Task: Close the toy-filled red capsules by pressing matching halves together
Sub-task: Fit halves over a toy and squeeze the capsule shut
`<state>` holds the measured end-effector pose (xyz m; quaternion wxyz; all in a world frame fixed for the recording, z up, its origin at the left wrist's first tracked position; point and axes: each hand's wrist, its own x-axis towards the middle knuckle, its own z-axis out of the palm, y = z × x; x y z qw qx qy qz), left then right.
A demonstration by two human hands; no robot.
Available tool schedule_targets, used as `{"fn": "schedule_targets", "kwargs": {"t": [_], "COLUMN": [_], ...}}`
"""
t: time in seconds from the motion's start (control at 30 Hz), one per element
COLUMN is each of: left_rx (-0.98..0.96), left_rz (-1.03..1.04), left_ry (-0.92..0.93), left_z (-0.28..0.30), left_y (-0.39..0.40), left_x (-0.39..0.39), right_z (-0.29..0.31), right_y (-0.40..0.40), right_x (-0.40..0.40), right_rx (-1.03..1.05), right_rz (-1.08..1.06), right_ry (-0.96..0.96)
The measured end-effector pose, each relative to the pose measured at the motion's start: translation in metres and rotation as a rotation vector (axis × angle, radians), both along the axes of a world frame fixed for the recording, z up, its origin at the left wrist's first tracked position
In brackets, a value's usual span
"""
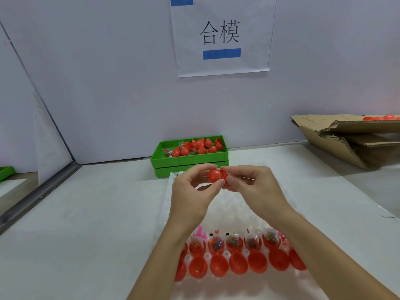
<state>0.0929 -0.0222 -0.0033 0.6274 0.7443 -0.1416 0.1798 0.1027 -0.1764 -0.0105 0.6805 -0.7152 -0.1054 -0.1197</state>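
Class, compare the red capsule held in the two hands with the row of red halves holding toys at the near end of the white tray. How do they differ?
1. The held capsule has its two halves together; the tray halves stand open.
2. The held capsule hides any contents; the tray halves show small toy packets.
3. The held capsule is pinched above the white tray by the left hand and right hand; the tray halves sit in the tray.
Both are red.
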Motion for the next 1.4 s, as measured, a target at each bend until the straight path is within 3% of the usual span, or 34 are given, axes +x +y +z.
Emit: {"fn": "schedule_targets", "kwargs": {"t": [0.67, 0.87, 1.4], "left_rx": [0.027, -0.062, 0.015], "left_rz": [-0.007, -0.011, -0.037], "left_ry": [0.002, 0.038, -0.028], "left_z": [-0.001, -0.001, -0.001], "left_y": [-0.001, 0.001, 0.003], "left_x": [-0.001, 0.001, 0.002], "right_z": [0.002, 0.005, 0.007], "right_y": [-0.005, -0.005, -0.005], "right_x": [-0.001, -0.004, -0.009], "right_rx": [-0.058, -0.089, -0.092], "right_rz": [-0.045, -0.032, 0.022], "right_ry": [-0.009, -0.007, -0.077]}}
